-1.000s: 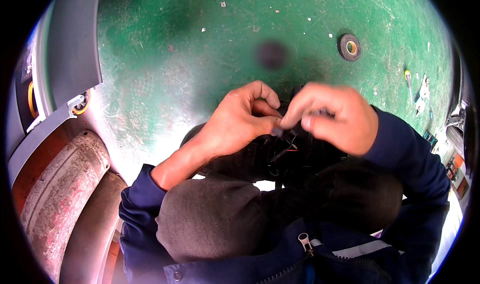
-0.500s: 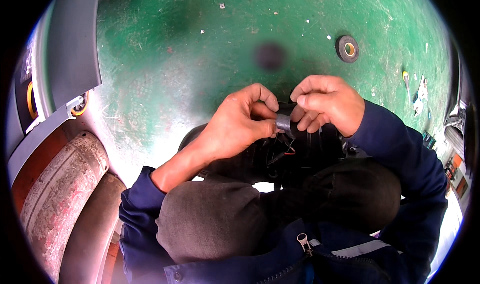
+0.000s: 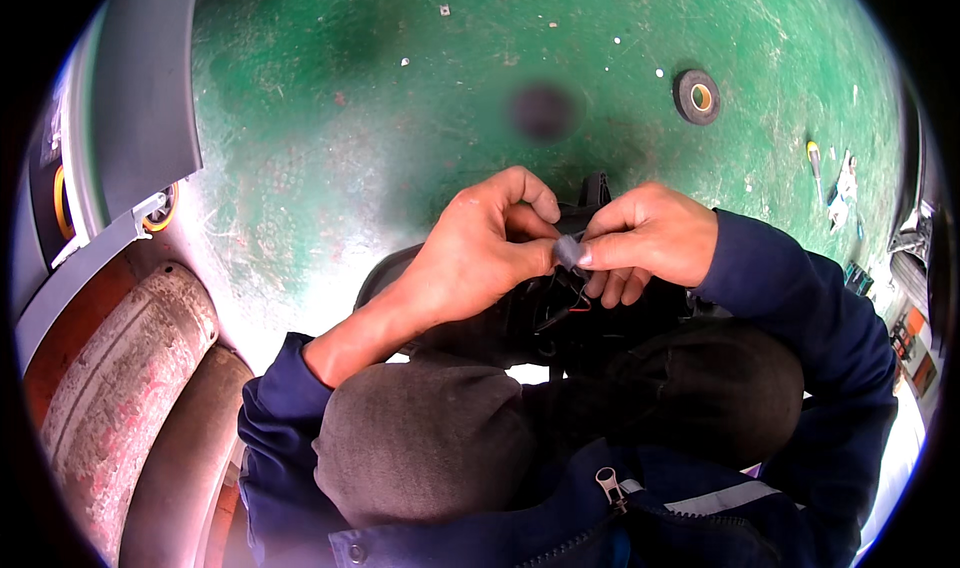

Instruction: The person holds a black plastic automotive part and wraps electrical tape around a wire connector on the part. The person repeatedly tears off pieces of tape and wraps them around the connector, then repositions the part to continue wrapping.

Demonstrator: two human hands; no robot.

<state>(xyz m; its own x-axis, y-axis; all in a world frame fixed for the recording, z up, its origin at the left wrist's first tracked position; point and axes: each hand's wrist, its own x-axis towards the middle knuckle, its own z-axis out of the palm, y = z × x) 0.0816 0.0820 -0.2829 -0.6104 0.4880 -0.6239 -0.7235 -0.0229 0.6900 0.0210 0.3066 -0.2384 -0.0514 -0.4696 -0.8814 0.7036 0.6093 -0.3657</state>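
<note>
A small grey piece (image 3: 569,253), looking like a wrapped bundle or a strip of tape, sits between my two hands. My left hand (image 3: 478,236) pinches its left side with thumb and index finger. On the other side, the thumb and index finger of my right hand (image 3: 652,236) press together on it, the other fingers curled below. Thin dark wires (image 3: 574,296) with a bit of red hang just under the fingers. They lead into a black part (image 3: 530,313) between my knees, mostly hidden by hands and legs.
On the green floor (image 3: 320,98) ahead lies a roll of black tape (image 3: 684,88). A screwdriver (image 3: 815,166) and a whitish object (image 3: 842,196) lie farther right. At left stand a grey panel (image 3: 145,78) and worn curved metal pieces (image 3: 140,368).
My right hand has come down and closed its thumb and finger on the grey piece, which now looks shorter and tilted. The left hand has barely moved.
</note>
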